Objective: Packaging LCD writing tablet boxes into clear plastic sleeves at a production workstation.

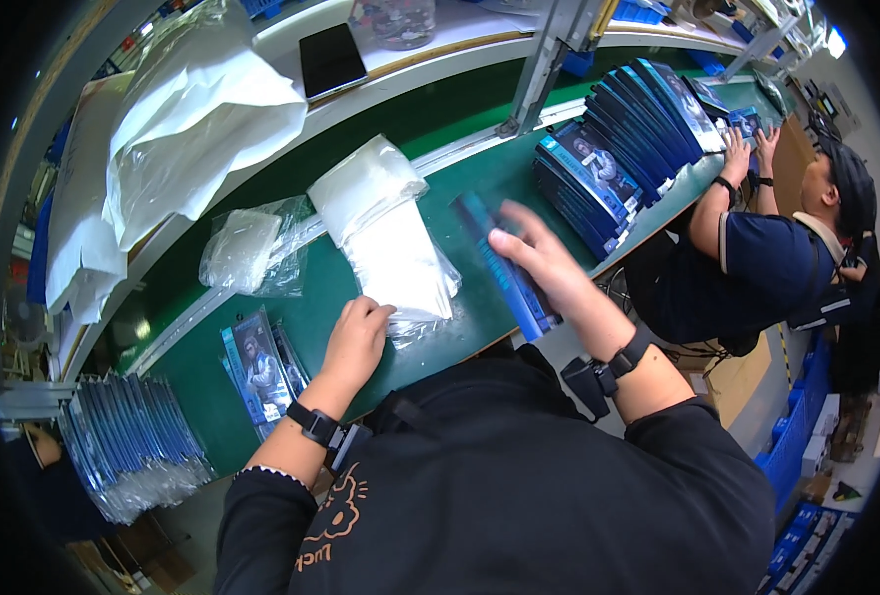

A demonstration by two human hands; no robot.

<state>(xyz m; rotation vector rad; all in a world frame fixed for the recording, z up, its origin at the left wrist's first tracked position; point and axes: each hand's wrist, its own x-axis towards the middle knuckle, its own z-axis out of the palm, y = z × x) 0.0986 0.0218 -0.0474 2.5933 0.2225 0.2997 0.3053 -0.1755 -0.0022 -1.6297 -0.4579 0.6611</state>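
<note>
My right hand [549,263] grips a slim blue box [504,268] by its sides, tilted, slightly blurred, above the bench's front edge. To its left lies a stack of clear plastic bags [400,263], the upper part folded or bunched. My left hand [356,342] pinches the near corner of these bags, fingertips pressed together. Close by on the left, a few blue boxes with a figure printed on the front [256,367] lie on the green bench, some with a glossy film.
Packed blue boxes [132,441] stand in a row at the far left. Unwrapped blue boxes [599,159] are stacked at the right, where a co-worker [787,228] handles another. A loose clear bag bundle [247,248], a metal post [544,74] and a shelf with a black tablet [331,59] lie beyond.
</note>
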